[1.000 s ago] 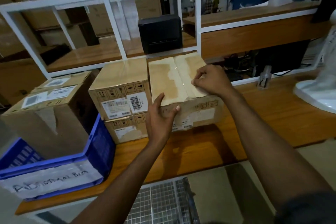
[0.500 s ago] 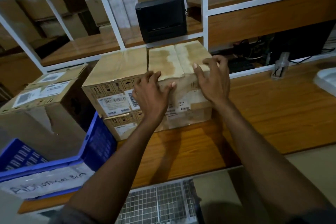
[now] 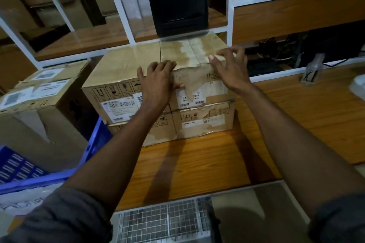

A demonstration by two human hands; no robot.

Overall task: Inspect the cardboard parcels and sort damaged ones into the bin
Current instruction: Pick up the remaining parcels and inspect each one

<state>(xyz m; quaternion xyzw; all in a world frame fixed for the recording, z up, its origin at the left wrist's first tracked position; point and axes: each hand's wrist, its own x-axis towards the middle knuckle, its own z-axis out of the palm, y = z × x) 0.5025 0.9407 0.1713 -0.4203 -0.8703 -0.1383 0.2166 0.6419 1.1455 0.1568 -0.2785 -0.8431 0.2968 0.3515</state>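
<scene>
Matt, scuffed cardboard parcel (image 3: 173,53) (glossy tape (image 3: 194,53) along its top) on smooth varnished wooden bench (image 3: 296,124)

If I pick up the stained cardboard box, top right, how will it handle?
The stained brown cardboard parcel is probably boxy but softened: its top looks blotched. The torn front skin may peel further if gripped there. Flat on the lower parcel, it should slide, not tip.
</scene>
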